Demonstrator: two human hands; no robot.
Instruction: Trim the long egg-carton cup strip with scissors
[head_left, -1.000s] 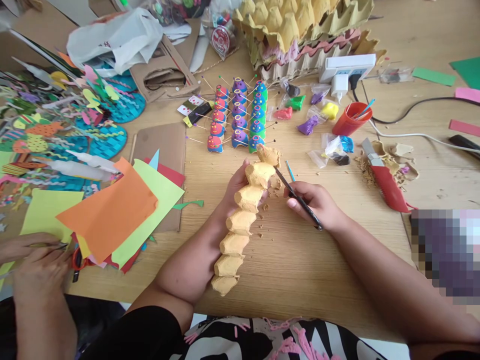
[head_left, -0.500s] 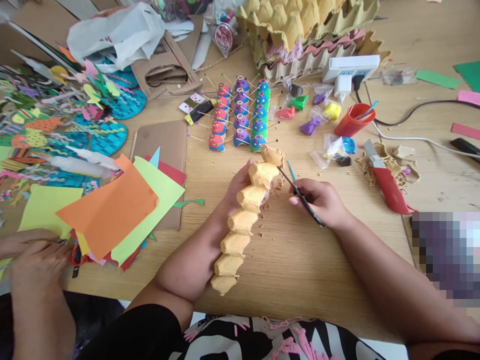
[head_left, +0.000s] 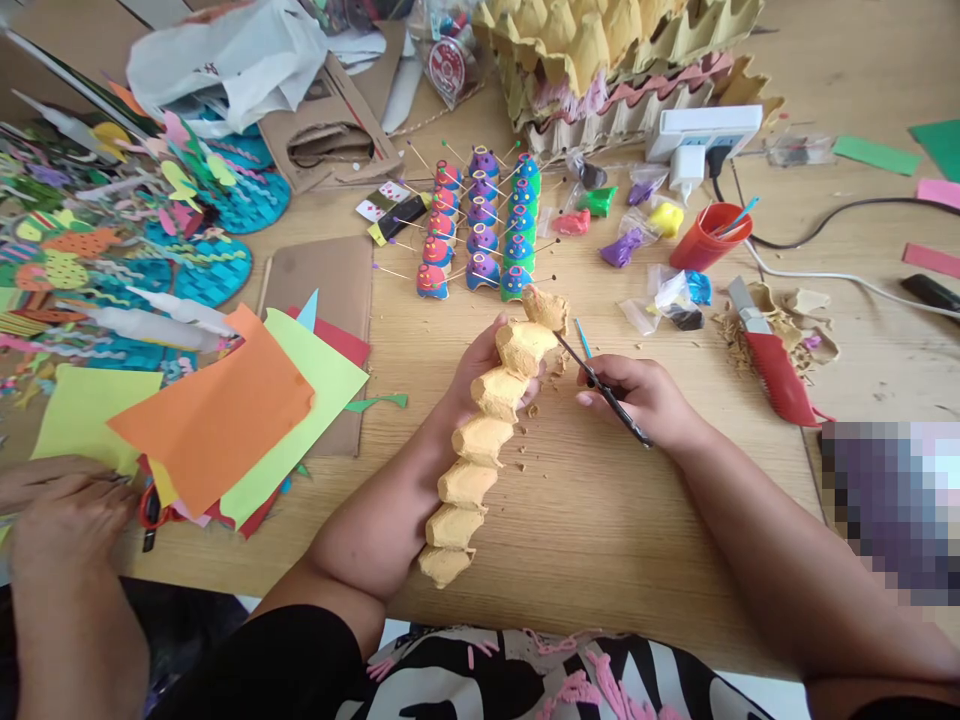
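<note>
My left hand [head_left: 482, 362] is closed on a strip of yellowish egg carton [head_left: 481, 440] from behind, with most of its fingers hidden. The strip is a row of several cups, slanting from the table's middle down toward me. In my right hand [head_left: 654, 398] is a pair of black scissors [head_left: 621, 412]. Their blades touch the strip at the joint between the farthest cup [head_left: 546, 308] and the one after it. Carton crumbs [head_left: 531, 411] lie beside the strip.
Painted carton caterpillars [head_left: 481, 225] stand beyond my hands. Clay packets [head_left: 622, 247], a red cup [head_left: 709, 238] and a red-handled knife [head_left: 776, 370] lie to the right. Coloured sheets [head_left: 217, 410] and another person's hands [head_left: 71, 510] are at left. Egg trays [head_left: 577, 50] are stacked behind.
The scissors have turned very slightly in my right hand, their handle end shifting a little right. The carton strip's near end has moved slightly left. Both hands keep their hold.
</note>
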